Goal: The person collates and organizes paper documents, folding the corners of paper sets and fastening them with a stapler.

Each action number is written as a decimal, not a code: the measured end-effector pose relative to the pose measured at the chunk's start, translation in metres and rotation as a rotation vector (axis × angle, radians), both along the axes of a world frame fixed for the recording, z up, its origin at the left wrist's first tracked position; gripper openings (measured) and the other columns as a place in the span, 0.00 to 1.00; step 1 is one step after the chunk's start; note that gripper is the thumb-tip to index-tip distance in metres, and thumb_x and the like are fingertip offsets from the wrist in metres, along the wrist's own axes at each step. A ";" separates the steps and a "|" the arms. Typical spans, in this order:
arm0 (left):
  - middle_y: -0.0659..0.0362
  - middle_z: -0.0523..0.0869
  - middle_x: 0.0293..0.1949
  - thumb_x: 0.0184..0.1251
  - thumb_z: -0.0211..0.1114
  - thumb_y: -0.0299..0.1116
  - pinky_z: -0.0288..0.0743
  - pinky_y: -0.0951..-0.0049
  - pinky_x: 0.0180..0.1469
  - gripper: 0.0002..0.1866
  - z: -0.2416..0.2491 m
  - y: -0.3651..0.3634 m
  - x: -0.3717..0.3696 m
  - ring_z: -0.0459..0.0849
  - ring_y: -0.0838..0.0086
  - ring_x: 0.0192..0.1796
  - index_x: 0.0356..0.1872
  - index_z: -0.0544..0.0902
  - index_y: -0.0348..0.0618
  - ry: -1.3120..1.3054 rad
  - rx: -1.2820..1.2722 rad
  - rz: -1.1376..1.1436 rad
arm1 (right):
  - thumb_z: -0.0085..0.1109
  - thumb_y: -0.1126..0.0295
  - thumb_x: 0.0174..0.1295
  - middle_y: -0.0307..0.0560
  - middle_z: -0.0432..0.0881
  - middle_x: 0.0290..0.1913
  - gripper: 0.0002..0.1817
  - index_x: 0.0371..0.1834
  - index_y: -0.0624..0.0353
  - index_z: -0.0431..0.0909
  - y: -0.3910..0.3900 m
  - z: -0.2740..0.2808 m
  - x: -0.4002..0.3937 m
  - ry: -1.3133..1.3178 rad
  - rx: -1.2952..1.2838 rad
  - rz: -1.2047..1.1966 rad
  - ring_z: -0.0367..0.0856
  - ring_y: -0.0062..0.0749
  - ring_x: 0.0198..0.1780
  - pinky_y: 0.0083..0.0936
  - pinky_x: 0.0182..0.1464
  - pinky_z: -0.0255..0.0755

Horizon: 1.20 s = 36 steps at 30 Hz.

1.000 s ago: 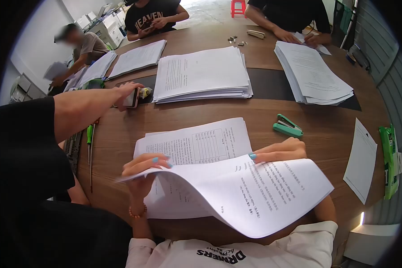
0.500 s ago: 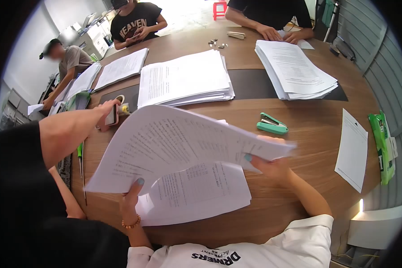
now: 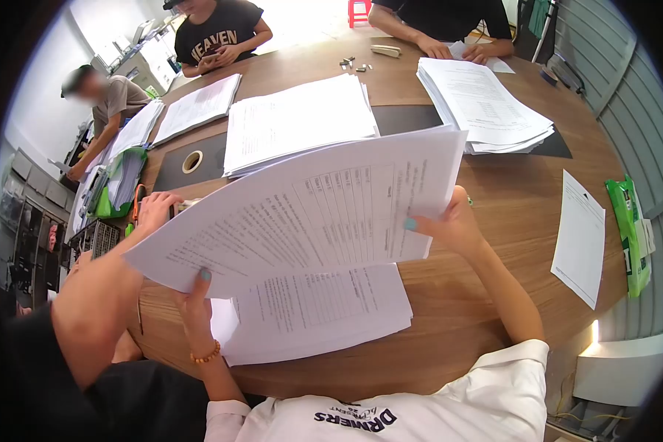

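Observation:
Both my hands hold up a sheaf of printed paper (image 3: 309,214) by its near edges, tilted above the table. My left hand (image 3: 195,306) grips the lower left part, thumb on top. My right hand (image 3: 453,225) pinches the right side, thumb on the printed face and fingers behind. Beneath the sheaf, a stack of printed sheets (image 3: 331,313) lies on the table in front of me, its far part covered. To the left, a co-worker's hand (image 3: 158,210) rests close to the sheaf's edge; what it holds is mostly hidden.
Paper piles (image 3: 302,121) stand across the wooden table (image 3: 486,302), one more (image 3: 486,107) at far right. A tape roll (image 3: 191,162), a cream stapler (image 3: 385,51), a single sheet (image 3: 578,239) and a green packet (image 3: 630,239) lie around. Several people sit beyond.
The sheaf has gone from bowed to flatter, its right side raised, and now hides the green stapler. My right hand moved up. The co-worker's hand shifted left, uncovering the tape roll.

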<state>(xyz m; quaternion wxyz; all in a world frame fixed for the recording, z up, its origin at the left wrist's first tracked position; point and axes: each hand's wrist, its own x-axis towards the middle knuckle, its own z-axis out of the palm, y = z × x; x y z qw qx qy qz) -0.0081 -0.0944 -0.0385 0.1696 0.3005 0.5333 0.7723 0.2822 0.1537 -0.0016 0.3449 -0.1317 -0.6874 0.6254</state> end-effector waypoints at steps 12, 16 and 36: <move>0.52 0.70 0.50 0.42 0.70 0.22 0.69 0.74 0.49 0.38 -0.029 -0.032 -0.001 0.74 0.70 0.46 0.57 0.58 0.34 0.260 0.124 -0.136 | 0.67 0.81 0.39 0.44 0.79 0.38 0.25 0.45 0.64 0.71 -0.017 -0.016 0.003 0.007 0.194 -0.110 0.78 0.24 0.39 0.22 0.42 0.74; 0.54 0.74 0.45 0.46 0.69 0.23 0.70 0.75 0.45 0.31 0.005 -0.001 0.031 0.75 0.74 0.43 0.53 0.64 0.32 0.258 0.131 0.033 | 0.66 0.80 0.41 0.45 0.81 0.37 0.18 0.39 0.65 0.75 -0.024 -0.005 -0.004 0.111 -0.091 -0.125 0.79 0.23 0.36 0.19 0.37 0.75; 0.59 0.79 0.39 0.48 0.65 0.18 0.72 0.79 0.42 0.16 0.015 0.034 0.020 0.77 0.78 0.41 0.41 0.75 0.34 0.164 -0.073 -0.241 | 0.64 0.82 0.43 0.44 0.81 0.35 0.16 0.38 0.65 0.76 -0.002 -0.012 0.004 -0.042 0.239 -0.259 0.79 0.25 0.36 0.21 0.39 0.75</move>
